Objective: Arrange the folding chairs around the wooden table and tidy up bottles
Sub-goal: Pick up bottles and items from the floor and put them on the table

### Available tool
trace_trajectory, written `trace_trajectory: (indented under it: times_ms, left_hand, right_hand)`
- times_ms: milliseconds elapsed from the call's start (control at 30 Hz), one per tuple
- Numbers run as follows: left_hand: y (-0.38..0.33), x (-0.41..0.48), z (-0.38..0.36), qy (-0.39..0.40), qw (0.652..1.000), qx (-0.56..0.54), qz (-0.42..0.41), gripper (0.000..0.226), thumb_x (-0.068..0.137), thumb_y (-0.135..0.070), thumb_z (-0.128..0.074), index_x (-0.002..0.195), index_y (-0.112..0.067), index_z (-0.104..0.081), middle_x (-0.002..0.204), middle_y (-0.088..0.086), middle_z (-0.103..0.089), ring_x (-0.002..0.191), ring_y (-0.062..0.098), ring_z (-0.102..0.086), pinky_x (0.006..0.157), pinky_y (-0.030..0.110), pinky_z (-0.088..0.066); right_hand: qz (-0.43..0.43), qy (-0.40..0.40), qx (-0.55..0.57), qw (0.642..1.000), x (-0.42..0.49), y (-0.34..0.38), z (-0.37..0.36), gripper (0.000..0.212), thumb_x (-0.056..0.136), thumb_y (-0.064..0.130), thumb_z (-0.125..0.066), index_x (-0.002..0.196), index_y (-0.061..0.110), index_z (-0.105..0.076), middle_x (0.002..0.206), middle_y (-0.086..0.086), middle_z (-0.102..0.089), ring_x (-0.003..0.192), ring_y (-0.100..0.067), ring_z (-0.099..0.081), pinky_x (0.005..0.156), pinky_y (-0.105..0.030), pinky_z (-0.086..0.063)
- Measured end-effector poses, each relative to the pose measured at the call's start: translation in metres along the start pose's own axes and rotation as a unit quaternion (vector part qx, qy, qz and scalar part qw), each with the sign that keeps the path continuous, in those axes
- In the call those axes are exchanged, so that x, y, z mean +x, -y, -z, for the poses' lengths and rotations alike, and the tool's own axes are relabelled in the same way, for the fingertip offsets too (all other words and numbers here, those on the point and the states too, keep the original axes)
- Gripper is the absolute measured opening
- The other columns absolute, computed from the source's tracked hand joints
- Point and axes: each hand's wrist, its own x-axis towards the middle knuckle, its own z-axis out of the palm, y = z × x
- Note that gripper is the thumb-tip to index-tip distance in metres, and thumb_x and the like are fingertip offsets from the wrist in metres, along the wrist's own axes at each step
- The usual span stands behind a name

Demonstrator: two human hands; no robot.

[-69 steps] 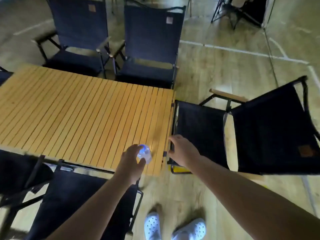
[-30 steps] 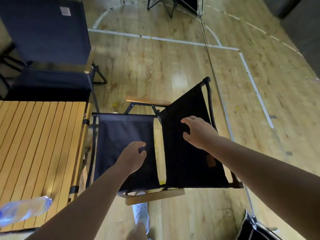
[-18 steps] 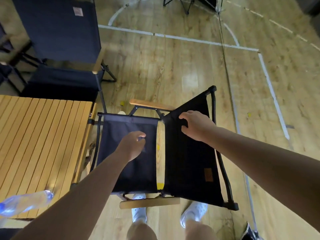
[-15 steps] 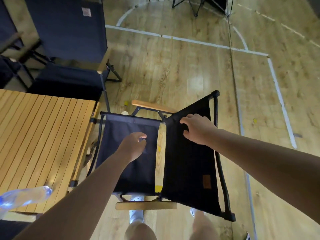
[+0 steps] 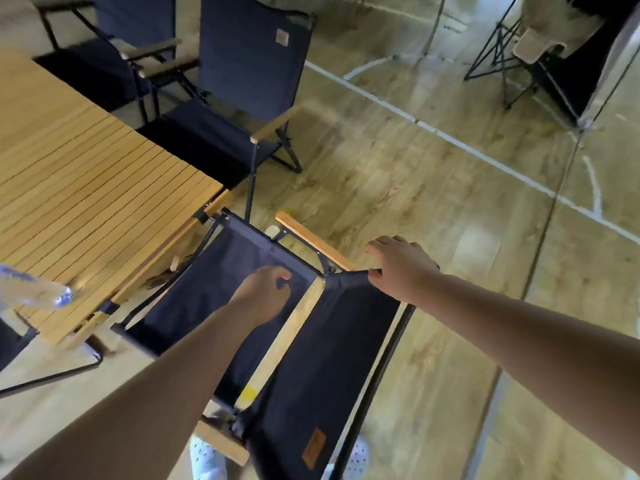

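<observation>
Chair (image 5: 311,341) at table (image 5: 86,188) corner, beneath both hands. Right hand (image 5: 401,268) gripped backrest top edge; left hand (image 5: 266,292) closed on seat fabric. Bottle (image 5: 31,294) lying left.

Beneath you lies a wooden sports floor (image 5: 398,188), its planks glossy with patches of reflected light. A painted white line (image 5: 460,145) crosses it diagonally from upper left to right, with a curved white arc (image 5: 367,68) branching near its upper end. At upper right you see a black folding metal stand (image 5: 498,53) bearing a beige cloth (image 5: 533,46), beside a dark upright panel (image 5: 585,64). At the bottom edge, your white perforated shoes (image 5: 204,460) rest on the floor.
</observation>
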Motion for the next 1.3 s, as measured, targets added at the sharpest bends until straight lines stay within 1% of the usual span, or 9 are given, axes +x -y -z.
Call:
trace_trajectory:
  times_ms: [167, 367, 433, 667, 767, 867, 933, 1100, 1300]
  left_hand:
    - [-0.047, 0.013, -0.026, -0.021, 1.000, -0.002, 0.004, 0.041, 0.097, -0.018, -0.045, 0.137, -0.020, -0.053, 0.135, 0.006, -0.057, 0.113, 0.025, -0.059, 0.079, 0.030, -0.048]
    - [-0.099, 0.060, -0.033, -0.046, 0.998, -0.030, 0.034, 0.040, 0.096, -0.022, -0.046, 0.135, -0.025, -0.052, 0.106, 0.009, -0.067, 0.062, 0.016, -0.058, 0.053, 0.026, -0.043]
    - [-0.116, 0.078, -0.036, -0.051, 0.997, -0.035, 0.038, 0.040, 0.095, -0.024, -0.048, 0.134, -0.024, -0.052, 0.100, 0.007, -0.066, 0.057, 0.014, -0.056, 0.050, 0.025, -0.039]
    - [-0.179, 0.149, -0.037, -0.043, 0.998, -0.027, 0.036, 0.044, 0.097, -0.028, -0.049, 0.141, -0.023, -0.049, 0.135, 0.008, -0.055, 0.086, 0.026, -0.064, 0.073, 0.031, -0.050]
    - [-0.200, 0.198, -0.028, -0.051, 0.996, -0.045, 0.054, 0.045, 0.095, -0.027, -0.048, 0.140, -0.025, -0.049, 0.136, 0.007, -0.054, 0.096, 0.024, -0.062, 0.076, 0.030, -0.050]
    - [-0.221, 0.249, -0.017, -0.055, 0.993, -0.059, 0.085, 0.044, 0.095, -0.028, -0.048, 0.139, -0.023, -0.051, 0.140, 0.006, -0.052, 0.118, 0.024, -0.056, 0.092, 0.030, -0.047]
    - [-0.234, 0.276, -0.011, -0.056, 0.990, -0.073, 0.107, 0.042, 0.096, -0.027, -0.048, 0.138, -0.025, -0.052, 0.138, 0.006, -0.053, 0.119, 0.024, -0.056, 0.093, 0.030, -0.048]
    - [-0.250, 0.316, 0.004, -0.075, 0.979, -0.115, 0.148, 0.044, 0.094, -0.025, -0.049, 0.137, -0.031, -0.052, 0.141, 0.003, -0.049, 0.112, 0.023, -0.060, 0.080, 0.027, -0.049]
    - [-0.255, 0.343, 0.027, -0.107, 0.951, -0.184, 0.224, 0.042, 0.096, -0.025, -0.054, 0.138, -0.032, -0.051, 0.125, 0.008, -0.059, 0.068, 0.015, -0.060, 0.044, 0.018, -0.039]
  right_hand:
    - [-0.020, -0.031, 0.058, 0.998, 0.003, -0.058, 0.009, 0.048, 0.096, 0.032, -0.053, 0.142, 0.024, -0.046, 0.141, 0.001, -0.051, 0.129, -0.022, -0.045, 0.103, -0.043, -0.041]
    - [-0.053, -0.057, 0.126, 0.989, 0.006, -0.122, 0.016, 0.047, 0.096, 0.034, -0.054, 0.141, 0.023, -0.048, 0.138, -0.001, -0.054, 0.125, -0.023, -0.049, 0.101, -0.044, -0.045]
    - [-0.052, -0.050, 0.124, 0.990, 0.010, -0.140, 0.018, 0.049, 0.096, 0.035, -0.054, 0.143, 0.024, -0.047, 0.140, 0.001, -0.053, 0.127, -0.022, -0.048, 0.102, -0.042, -0.044]
    - [-0.014, -0.012, 0.077, 0.997, 0.067, -0.194, 0.038, 0.053, 0.095, 0.037, -0.055, 0.145, 0.026, -0.043, 0.143, 0.003, -0.051, 0.127, -0.021, -0.048, 0.101, -0.040, -0.044]
    - [0.007, 0.000, 0.052, 0.999, 0.118, -0.213, 0.054, 0.056, 0.093, 0.039, -0.056, 0.145, 0.027, -0.041, 0.144, 0.004, -0.049, 0.128, -0.021, -0.046, 0.102, -0.038, -0.042]
    - [0.037, 0.017, 0.028, 0.999, 0.176, -0.230, 0.075, 0.056, 0.092, 0.040, -0.055, 0.144, 0.027, -0.040, 0.143, 0.006, -0.048, 0.128, -0.020, -0.045, 0.102, -0.037, -0.041]
    - [0.059, 0.030, 0.015, 0.998, 0.215, -0.239, 0.089, 0.057, 0.092, 0.039, -0.054, 0.146, 0.026, -0.039, 0.143, 0.005, -0.047, 0.129, -0.020, -0.044, 0.102, -0.039, -0.041]
    - [0.107, 0.054, 0.008, 0.993, 0.294, -0.247, 0.116, 0.058, 0.094, 0.037, -0.054, 0.148, 0.023, -0.037, 0.145, 0.004, -0.045, 0.130, -0.021, -0.043, 0.103, -0.039, -0.041]
    - [0.188, 0.072, -0.013, 0.979, 0.367, -0.236, 0.141, 0.057, 0.095, 0.034, -0.056, 0.148, 0.027, -0.037, 0.145, 0.005, -0.046, 0.128, -0.020, -0.044, 0.102, -0.039, -0.040]
